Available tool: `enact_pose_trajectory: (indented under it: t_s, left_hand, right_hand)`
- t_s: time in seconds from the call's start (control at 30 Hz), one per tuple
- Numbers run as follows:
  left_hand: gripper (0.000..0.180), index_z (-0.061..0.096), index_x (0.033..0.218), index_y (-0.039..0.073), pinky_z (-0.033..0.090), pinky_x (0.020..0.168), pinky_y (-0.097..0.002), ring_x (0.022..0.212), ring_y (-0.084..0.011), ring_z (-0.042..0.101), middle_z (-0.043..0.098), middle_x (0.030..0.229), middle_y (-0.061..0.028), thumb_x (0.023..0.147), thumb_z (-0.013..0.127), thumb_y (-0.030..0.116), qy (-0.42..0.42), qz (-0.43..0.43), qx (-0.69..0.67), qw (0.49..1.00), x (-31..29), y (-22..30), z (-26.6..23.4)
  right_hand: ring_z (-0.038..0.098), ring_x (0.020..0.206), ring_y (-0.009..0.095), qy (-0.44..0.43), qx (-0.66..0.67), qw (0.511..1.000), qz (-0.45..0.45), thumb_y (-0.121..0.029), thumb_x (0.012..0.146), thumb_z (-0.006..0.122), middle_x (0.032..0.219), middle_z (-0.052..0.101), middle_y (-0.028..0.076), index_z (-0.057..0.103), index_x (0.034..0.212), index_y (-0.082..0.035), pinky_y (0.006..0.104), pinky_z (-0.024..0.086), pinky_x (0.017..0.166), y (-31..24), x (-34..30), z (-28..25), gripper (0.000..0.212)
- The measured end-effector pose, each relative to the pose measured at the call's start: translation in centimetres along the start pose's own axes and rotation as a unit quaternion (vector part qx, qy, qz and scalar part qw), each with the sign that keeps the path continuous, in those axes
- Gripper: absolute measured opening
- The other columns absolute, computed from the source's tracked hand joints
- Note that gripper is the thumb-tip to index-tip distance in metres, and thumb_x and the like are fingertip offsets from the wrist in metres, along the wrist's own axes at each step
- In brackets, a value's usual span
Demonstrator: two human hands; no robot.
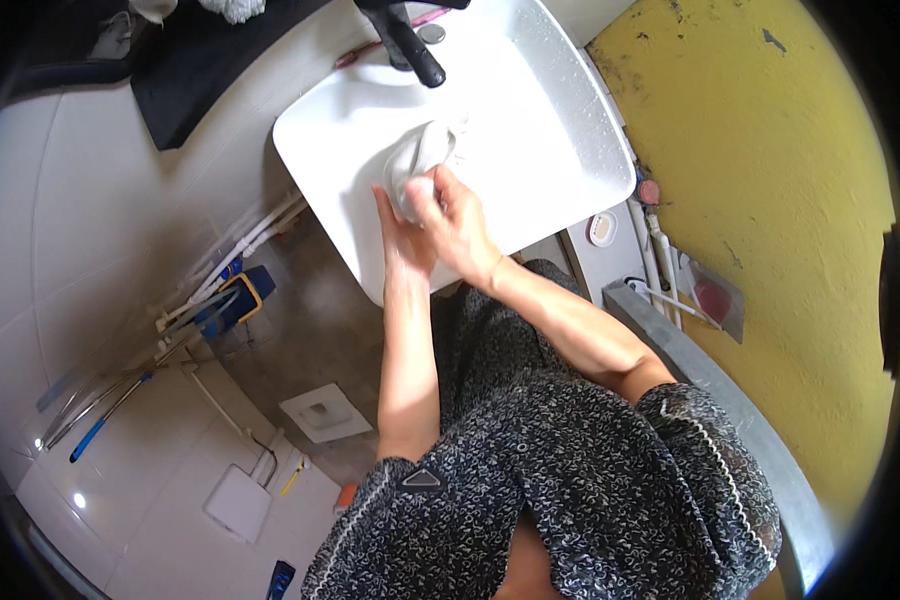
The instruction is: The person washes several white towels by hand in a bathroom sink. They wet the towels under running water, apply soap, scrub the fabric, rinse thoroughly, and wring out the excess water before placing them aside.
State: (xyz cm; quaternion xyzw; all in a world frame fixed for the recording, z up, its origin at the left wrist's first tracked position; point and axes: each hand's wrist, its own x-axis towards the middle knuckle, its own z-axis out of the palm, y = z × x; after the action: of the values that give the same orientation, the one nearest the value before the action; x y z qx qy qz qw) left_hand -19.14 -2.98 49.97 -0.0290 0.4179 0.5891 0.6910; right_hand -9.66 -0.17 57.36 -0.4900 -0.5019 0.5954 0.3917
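Over the white washbasin (560, 185), both my hands meet around a white, folded, wet-looking item (432, 147) that seems to be cloth; its exact kind is unclear. My right hand (458, 228) is closed, its fingers curled against the lower part of the item. Beneath and beside it, my left hand (406, 243) supports the same item from the left, one finger pointing up along its edge. Part of the left hand is hidden behind the right. A black tap (410, 48) stands beyond the item, at the basin's far side.
A round metal disc (431, 34) lies beside the tap. Right of the basin are a small white dish (602, 229), white pipes (662, 262) and a yellow wall (760, 150). A black shelf (195, 75) juts in at upper left. Below left are a blue bucket (253, 285) and a squat toilet (325, 412).
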Motion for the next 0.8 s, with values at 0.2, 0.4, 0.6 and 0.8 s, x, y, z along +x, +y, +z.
enact_pose_trajectory:
  t_s: [0.2, 0.4, 0.6, 0.8]
  left_hand:
    - [0.063, 0.035, 0.141, 0.002, 0.043, 0.103, -0.0416, 0.119, -0.0269, 0.052, 0.046, 0.135, -0.0166, 0.097, 0.038, 0.047, -0.052, 0.039, 0.024, 0.998, 1.6, 0.1, 0.8]
    - [0.047, 0.041, 0.136, 0.001, 0.045, 0.101, -0.0416, 0.118, -0.0284, 0.054, 0.052, 0.129, -0.0162, 0.096, 0.039, 0.025, 0.053, 0.091, 0.005, 0.994, 4.6, 0.4, 1.8]
    - [0.064, 0.043, 0.137, 0.006, 0.046, 0.100, -0.0400, 0.122, -0.0264, 0.051, 0.052, 0.132, -0.0139, 0.096, 0.039, 0.054, -0.034, 0.045, -0.035, 0.998, 3.5, 2.3, 2.0]
    - [0.063, 0.037, 0.141, 0.004, 0.047, 0.098, -0.0383, 0.125, -0.0244, 0.049, 0.050, 0.135, -0.0120, 0.096, 0.047, 0.047, 0.049, 0.103, 0.121, 0.986, 4.1, -0.1, 5.3]
  right_hand:
    - [0.057, 0.074, 0.032, -0.139, -0.211, 0.925, -0.284, -0.017, 0.077, 0.073, 0.078, 0.055, 0.015, 0.053, 0.086, -0.005, 0.0410, 0.047, 0.068, 3.6, -1.0, 0.4, 0.024]
    - [0.057, 0.094, 0.038, 0.150, -0.222, 0.962, -0.061, -0.019, 0.079, 0.061, 0.099, 0.060, 0.022, 0.057, 0.102, 0.001, 0.0450, 0.044, 0.087, 3.8, 8.3, 0.9, 0.030]
    - [0.042, 0.129, 0.042, -0.034, -0.229, 0.945, -0.230, -0.009, 0.080, 0.053, 0.133, 0.050, 0.020, 0.052, 0.115, -0.008, 0.0489, 0.032, 0.108, 3.2, 0.2, 2.2, 0.036]
    - [0.066, 0.082, 0.029, 0.100, -0.121, 0.988, -0.003, -0.005, 0.087, 0.049, 0.089, 0.068, 0.021, 0.059, 0.111, 0.005, 0.0362, 0.053, 0.078, 6.5, 9.9, -4.6, 0.028]
